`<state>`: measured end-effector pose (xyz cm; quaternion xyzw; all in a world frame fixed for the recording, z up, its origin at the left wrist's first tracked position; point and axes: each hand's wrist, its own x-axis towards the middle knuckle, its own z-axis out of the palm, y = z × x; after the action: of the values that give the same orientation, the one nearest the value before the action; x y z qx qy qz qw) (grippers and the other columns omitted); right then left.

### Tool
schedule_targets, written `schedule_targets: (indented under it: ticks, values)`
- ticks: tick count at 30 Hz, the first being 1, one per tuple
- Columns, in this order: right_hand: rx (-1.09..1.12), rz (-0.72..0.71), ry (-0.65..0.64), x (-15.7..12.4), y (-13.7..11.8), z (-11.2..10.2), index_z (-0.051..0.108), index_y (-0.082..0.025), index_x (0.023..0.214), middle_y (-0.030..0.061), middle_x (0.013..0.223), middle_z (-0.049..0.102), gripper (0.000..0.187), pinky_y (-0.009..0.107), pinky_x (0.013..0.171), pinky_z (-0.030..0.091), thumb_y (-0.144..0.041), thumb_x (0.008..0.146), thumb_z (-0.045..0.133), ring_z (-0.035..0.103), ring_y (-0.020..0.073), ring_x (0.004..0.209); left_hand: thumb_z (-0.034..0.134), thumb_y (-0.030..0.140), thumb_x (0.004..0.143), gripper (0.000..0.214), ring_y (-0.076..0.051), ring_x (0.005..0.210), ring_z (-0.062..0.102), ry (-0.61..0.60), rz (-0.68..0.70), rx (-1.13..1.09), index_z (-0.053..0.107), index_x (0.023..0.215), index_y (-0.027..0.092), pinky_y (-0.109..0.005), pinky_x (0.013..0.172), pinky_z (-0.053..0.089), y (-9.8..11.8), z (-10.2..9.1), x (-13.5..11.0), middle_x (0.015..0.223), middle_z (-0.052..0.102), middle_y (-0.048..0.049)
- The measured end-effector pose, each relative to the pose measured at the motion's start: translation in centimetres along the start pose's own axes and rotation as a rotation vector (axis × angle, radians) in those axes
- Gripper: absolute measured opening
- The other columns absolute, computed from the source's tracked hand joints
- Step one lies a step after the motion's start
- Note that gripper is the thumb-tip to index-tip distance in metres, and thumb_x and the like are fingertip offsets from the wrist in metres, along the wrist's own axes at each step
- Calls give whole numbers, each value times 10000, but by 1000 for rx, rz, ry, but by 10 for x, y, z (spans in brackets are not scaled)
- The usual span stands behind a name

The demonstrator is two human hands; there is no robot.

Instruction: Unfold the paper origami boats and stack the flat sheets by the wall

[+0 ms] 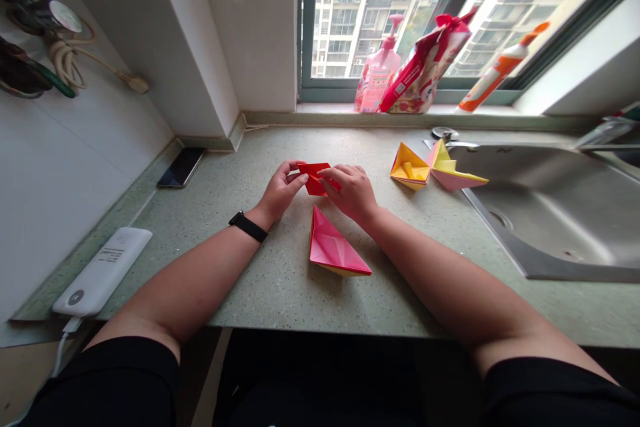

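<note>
**Red paper held at both ends, middle of the table**

1. Power bank [103, 271], white. It lay near the left front corner of the table [280, 293], with a cable dropping off the front edge.
2. Phone [181, 167], dark, flat near the left back corner, close to the wall.
3. Left hand [280, 192], black band at the wrist. Its fingers [297, 179] were pinched on the left end of the red paper.
4. Red paper [314, 181], partly folded, at the table's middle toward the back edge. Its long axis ran left to right and bridged the gap between the hands. Each hand gripped one end, so neither was nearer. Whether it rested on the table could not be told.
5. Right hand [353, 192]. Its fingers [327, 174] were pinched on the right end, and the knuckles hid part of the sheet.
6. Pink folded boat [336, 250], on the table just in front of the hands, toward the front edge, touched by neither hand.
7. Orange folded piece [410, 167] and yellow folded piece [453, 172], side by side near the sink's left rim.
8. Sink [550, 260], steel, set into the table's right end.
9. On the window ledge behind stood a pink pump bottle [377, 73], a red pouch [425, 67] and an orange bottle [495, 73].
</note>
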<state>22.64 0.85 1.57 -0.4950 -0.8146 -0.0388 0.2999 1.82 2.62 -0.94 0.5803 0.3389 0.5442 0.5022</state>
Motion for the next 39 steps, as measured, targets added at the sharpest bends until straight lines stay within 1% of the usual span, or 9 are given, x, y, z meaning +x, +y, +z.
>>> schedule_targets:
  ticks: [6, 9, 18, 24, 28, 31, 34, 37, 39]
  values:
    - [7, -56, 69, 2, 5, 9, 840, -253, 1101, 86, 1067, 822, 214, 362, 900, 434, -372, 1075, 664, 721, 246, 961, 864, 427, 920, 440, -273, 1288, 710, -109, 40, -9, 661, 1240, 203, -442, 1136, 574, -4, 1, 1, 1380, 729, -126]
    - [18, -62, 76, 3, 7, 11, 841, -263, 1105, 76, 1058, 823, 185, 355, 879, 442, -362, 1064, 690, 725, 243, 953, 872, 418, 925, 451, -284, 1322, 703, -157, 46, -28, 673, 1267, 202, -477, 1176, 559, -5, 2, 0, 1403, 732, -134]
    - [89, -26, 86, 4, 10, 11, 839, -262, 1098, 71, 1035, 816, 150, 360, 865, 456, -355, 1030, 744, 731, 247, 954, 889, 383, 907, 467, -297, 1373, 689, -175, 45, -34, 686, 1278, 185, -505, 1233, 527, -8, 1, 2, 1469, 705, -155]
    - [122, -19, 74, 4, 9, 9, 834, -265, 1106, 75, 1034, 806, 190, 377, 886, 467, -409, 1024, 741, 718, 255, 962, 889, 353, 899, 469, -302, 1373, 694, -182, 43, -18, 686, 1286, 185, -504, 1228, 537, -5, 1, 1, 1478, 704, -164]
    - [154, -11, 91, 5, 10, 11, 831, -258, 1077, 71, 1021, 796, 210, 374, 877, 472, -363, 1075, 649, 709, 243, 950, 867, 350, 916, 458, -304, 1382, 688, -189, 43, -15, 680, 1301, 188, -505, 1220, 544, -6, 1, 1, 1494, 692, -164]
    - [167, -2, 125, 5, 11, 13, 831, -256, 1048, 67, 985, 785, 222, 366, 852, 476, -322, 1074, 621, 699, 235, 913, 850, 349, 929, 451, -299, 1380, 687, -197, 60, -5, 671, 1314, 197, -500, 1217, 545, -7, 2, 1, 1502, 685, -160]
    - [212, -6, 164, 5, 10, 13, 826, -258, 977, 59, 934, 767, 213, 351, 818, 480, -326, 1055, 640, 683, 220, 855, 841, 351, 935, 522, -290, 1367, 690, -175, 79, 20, 625, 1395, 230, -479, 1177, 573, -11, 1, 2, 1556, 647, -155]
    - [313, -13, 203, 6, 6, 8, 805, -253, 915, 50, 889, 745, 215, 335, 771, 481, -340, 1041, 655, 665, 204, 805, 835, 364, 942, 609, -275, 1318, 707, -106, 73, 65, 565, 1479, 265, -436, 1093, 614, -14, 0, 4, 1605, 604, -154]
    - [423, -29, 228, 8, 3, 3, 787, -246, 887, 42, 861, 728, 218, 329, 732, 479, -335, 1033, 653, 647, 190, 760, 825, 389, 952, 597, -255, 1242, 733, -47, 68, 103, 572, 1478, 264, -398, 1027, 631, -16, -2, 6, 1584, 617, -155]
